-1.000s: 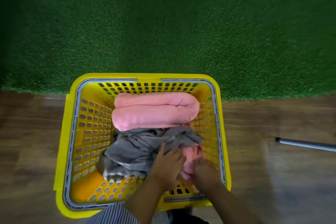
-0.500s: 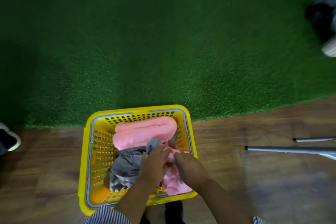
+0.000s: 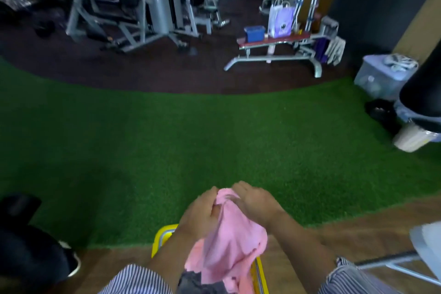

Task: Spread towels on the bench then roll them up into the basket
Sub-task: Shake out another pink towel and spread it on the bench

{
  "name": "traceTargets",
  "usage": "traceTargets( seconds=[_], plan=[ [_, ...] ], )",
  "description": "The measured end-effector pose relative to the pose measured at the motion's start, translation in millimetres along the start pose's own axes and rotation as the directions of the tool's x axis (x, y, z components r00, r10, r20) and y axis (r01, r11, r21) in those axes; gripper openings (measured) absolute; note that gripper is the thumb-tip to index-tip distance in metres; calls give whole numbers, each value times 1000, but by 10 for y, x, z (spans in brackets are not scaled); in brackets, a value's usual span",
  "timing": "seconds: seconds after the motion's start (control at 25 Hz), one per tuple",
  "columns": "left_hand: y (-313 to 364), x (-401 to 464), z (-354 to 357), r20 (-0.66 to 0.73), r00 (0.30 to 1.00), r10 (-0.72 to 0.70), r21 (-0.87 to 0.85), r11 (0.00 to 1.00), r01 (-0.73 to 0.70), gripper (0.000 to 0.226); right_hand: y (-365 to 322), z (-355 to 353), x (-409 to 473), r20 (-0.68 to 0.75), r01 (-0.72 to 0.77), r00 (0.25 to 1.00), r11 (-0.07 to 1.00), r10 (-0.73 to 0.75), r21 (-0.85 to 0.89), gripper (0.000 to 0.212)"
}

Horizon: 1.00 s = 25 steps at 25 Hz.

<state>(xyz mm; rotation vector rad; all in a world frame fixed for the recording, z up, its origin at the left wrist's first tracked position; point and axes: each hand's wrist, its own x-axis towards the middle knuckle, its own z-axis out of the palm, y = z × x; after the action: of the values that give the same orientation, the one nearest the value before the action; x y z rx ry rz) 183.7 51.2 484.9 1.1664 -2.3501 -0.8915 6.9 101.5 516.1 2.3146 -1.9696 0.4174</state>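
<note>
A pink towel [image 3: 229, 241] hangs crumpled between my two hands, lifted above the yellow basket [image 3: 164, 237]. My left hand [image 3: 200, 215] grips its upper left edge and my right hand [image 3: 256, 200] grips its upper right edge. Only the basket's rim corners show beneath my arms. A grey towel [image 3: 198, 281] peeks out below the pink one. A red-padded weight bench [image 3: 274, 40] stands far off across the green turf, with a blue box and a purple bag on it.
Green turf [image 3: 191, 138] fills the middle ground, with wooden floor [image 3: 358, 229] near me. Gym machines [image 3: 148, 2] line the back. A clear bin [image 3: 381, 76] and a black punching bag [image 3: 424, 93] are at right. A metal frame [image 3: 393, 265] lies low right, a dark shoe [image 3: 31, 253] low left.
Both hands have pulled the loose pink towel up out of the basket. My head has tilted up, so the gym now shows and the basket is mostly out of view.
</note>
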Motion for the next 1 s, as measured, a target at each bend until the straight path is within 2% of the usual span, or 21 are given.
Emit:
traceTargets(
  seconds=[0.12, 0.16, 0.28, 0.4, 0.52, 0.6, 0.72, 0.8, 0.84, 0.88, 0.92, 1.0],
  plan=[
    [406, 100, -704, -91, 993, 70, 22, 997, -68, 46, -144, -760, 313, -25, -29, 999, 996, 31, 84, 56],
    [570, 133, -934, -130, 986, 102, 31, 995, -99, 48, -157, -1028, 399, -2, -58, 998, 990, 59, 130, 57],
    [1079, 280, -1578, -290, 942, 168, 21, 985, -169, 38, -156, -1677, 651, -96, -74, 990, 951, 107, 299, 36],
    [1500, 352, -2104, -455, 853, 258, 90, 966, -244, 25, -108, -2071, 738, -102, -142, 977, 925, 189, 353, 17],
    [1625, 296, -2388, -556, 793, 250, 128, 968, -215, 15, -39, -2216, 662, -93, -233, 953, 892, 289, 386, 7],
    [1650, 216, -2446, -564, 797, 216, 140, 976, -165, 7, -17, -2264, 606, -87, -259, 943, 874, 320, 411, 8],
    [1552, 159, -2454, -632, 773, 59, 86, 996, -7, 4, 39, -2358, 542, -89, -308, 923, 859, 373, 409, 15],
    [1408, 175, -2489, -631, 767, -117, 17, 986, 164, 7, 88, -2420, 495, -91, -344, 902, 832, 421, 435, 26],
    [1338, 206, -2479, -602, 785, -150, 48, 974, 223, 9, 92, -2448, 491, -107, -346, 888, 802, 448, 488, 31],
    [1320, 238, -2448, -560, 818, -134, 88, 972, 219, 13, 72, -2478, 509, -129, -335, 868, 756, 480, 562, 33],
    [1344, 270, -2386, -515, 855, -60, 108, 985, 134, 23, 22, -2508, 561, -153, -312, 848, 712, 507, 629, 35],
    [1522, 327, -2166, -357, 921, 155, 33, 988, -153, 48, -143, -2582, 689, -160, -279, 840, 666, 519, 692, 32]
  ],
)
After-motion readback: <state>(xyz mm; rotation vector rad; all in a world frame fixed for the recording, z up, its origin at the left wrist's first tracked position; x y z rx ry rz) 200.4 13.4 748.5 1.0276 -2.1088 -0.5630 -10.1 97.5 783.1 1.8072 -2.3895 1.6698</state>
